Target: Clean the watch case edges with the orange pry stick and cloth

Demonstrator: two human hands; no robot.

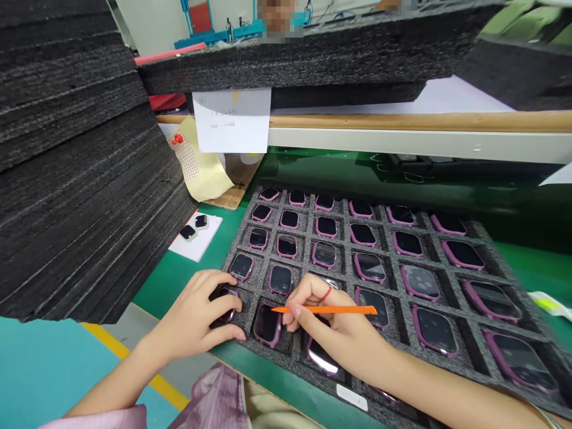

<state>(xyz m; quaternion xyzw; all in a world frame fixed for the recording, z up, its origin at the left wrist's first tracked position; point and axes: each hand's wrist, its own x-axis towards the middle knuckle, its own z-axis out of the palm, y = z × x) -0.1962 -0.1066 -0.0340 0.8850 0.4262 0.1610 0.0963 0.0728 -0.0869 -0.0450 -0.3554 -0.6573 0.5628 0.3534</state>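
Observation:
A dark grey foam tray holds rows of square watch-like pieces with black faces and purple frames. My left hand is at the tray's near left corner, its fingers curled around a purple-framed piece in the corner slot. My right hand pinches an orange pointed stick, which lies level with its tip to the left. Under that tip, in the front row, sits another purple-framed piece. Part of the tray is hidden behind my right hand and forearm.
Tall stacks of black foam sheets rise at the left. A white card with two small watch-like pieces lies on the green table. A shelf crosses behind the tray, with papers hanging at its left. Part of a person shows beyond.

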